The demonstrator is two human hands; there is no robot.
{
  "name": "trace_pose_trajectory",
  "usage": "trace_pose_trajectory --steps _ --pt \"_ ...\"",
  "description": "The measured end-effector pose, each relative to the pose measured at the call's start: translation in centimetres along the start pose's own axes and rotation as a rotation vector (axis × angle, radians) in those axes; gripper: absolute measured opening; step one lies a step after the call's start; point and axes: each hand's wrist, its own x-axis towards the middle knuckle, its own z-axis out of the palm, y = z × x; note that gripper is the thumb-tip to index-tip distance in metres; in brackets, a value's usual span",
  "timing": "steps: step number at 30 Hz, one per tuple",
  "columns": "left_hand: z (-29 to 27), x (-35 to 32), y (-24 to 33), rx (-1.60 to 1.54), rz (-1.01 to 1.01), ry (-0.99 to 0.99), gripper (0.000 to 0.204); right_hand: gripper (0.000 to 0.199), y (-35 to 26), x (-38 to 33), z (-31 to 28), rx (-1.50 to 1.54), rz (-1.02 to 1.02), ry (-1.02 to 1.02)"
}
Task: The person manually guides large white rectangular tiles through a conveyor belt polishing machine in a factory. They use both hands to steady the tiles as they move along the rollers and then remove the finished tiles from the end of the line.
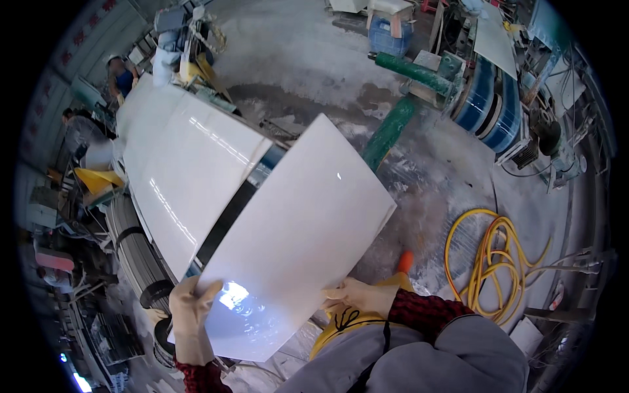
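A person, seen from above through a head camera, is holding a large glossy white square tile (298, 236) out in front of the body with both gloved hands. The left hand (190, 318), in a pale cream work glove, is gripping the tile's near left corner, with the thumb lying on the shiny top face and the other fingers hidden beneath. The right hand (360, 296), in a matching glove, is clamping the tile's near right edge, its fingers curled over the top. Both sleeves are showing red-and-black checked cuffs. The tile is tilting slightly and is reflecting a bright patch of light near the left hand; its far corner is overlapping a dark conveyor belt (229, 216).

On that conveyor, just beyond the held tile, a row of similar white glossy tiles (177, 170) is stretching away toward the upper left, where two other people (98, 111) are standing beside the line. To the right, a coiled yellow hose (498, 262) is lying on the dusty grey concrete floor (308, 59). Further back, green metal rollers (413, 72) and blue-striped machine drums (491, 105) are standing well apart from the hands. A blue plastic crate (391, 36) is sitting near the top.
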Motion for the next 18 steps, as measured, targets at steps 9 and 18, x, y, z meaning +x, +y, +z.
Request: trace_pose_trajectory --steps 9,18 --pt "13.5 6.5 22.7 -0.533 0.084 0.202 0.054 0.040 -23.7 -19.3 -16.4 -0.394 -0.592 0.354" --pt "33.1 13.6 44.0 -0.904 -0.034 -0.093 0.051 0.044 -34.8 -40.5 -25.0 -0.225 -0.892 0.786"
